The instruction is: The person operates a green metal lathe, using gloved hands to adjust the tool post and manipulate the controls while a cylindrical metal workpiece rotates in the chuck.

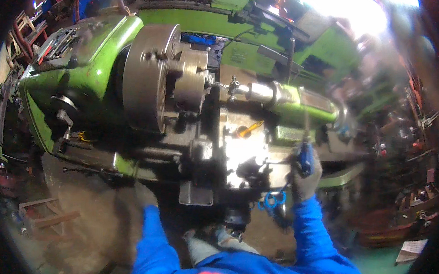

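Note:
In a grey glove, my right hand [307,184] is wrapped round a blue air blow gun [305,157] whose thin nozzle points up toward the tailstock [305,104] of a green lathe. A blue coiled hose [274,200] hangs beside that wrist. My left hand [146,194], gloved too, is low in front of the lathe bed, close to a thin upright lever; its fingers are blurred and dark. A large steel chuck [145,78] carries a round metal workpiece [190,81]. A drill-type chuck [260,92] on the tailstock faces the workpiece, with a small cross-handled fitting [233,88] between them.
A yellow-handled brush-like tool [251,129] lies on the brightly lit carriage [238,155]. Loose tools rest on the headstock [97,56]. Behind stands another green machine [243,56]. A wooden frame [51,217] lies on the floor at left; cluttered shelves [414,207] line the right.

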The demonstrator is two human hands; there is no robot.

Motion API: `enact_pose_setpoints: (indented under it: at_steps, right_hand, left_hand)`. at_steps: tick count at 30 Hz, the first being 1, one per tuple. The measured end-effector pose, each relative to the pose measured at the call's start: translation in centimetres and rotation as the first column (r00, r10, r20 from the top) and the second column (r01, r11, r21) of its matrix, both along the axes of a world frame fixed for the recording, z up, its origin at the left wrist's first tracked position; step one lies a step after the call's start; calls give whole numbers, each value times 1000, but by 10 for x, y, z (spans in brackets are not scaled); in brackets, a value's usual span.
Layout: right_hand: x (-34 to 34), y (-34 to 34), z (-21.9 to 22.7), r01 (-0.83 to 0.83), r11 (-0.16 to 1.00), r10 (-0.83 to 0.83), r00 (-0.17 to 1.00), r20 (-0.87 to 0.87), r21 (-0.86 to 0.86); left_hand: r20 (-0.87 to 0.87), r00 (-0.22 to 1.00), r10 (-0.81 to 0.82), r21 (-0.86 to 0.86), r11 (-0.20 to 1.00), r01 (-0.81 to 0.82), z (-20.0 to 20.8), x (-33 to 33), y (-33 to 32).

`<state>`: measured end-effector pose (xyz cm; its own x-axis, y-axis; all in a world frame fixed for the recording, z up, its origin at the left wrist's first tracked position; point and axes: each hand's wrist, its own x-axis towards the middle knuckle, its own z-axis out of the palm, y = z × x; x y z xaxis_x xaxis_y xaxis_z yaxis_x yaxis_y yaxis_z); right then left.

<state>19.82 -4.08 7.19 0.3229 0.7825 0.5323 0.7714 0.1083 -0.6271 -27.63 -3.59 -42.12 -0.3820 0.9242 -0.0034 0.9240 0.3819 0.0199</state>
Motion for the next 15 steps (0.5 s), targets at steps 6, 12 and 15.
enact_pose_setpoints:
  at_steps: [6,12,15]
  right_hand:
    - [39,-13,43,-2,971,-56,971,232,241]
    - [109,-19,91,-87,993,107,956,-274,83]
    - [122,3,101,-250,968,222,910,-351,-35]
  left_hand:
    - [230,942,245,-544,835,-84,120,31,-50]
    - [438,844,311,-131,950,-282,126,54,-30]
    - [531,843,-87,383,912,-147,161,78,-5]
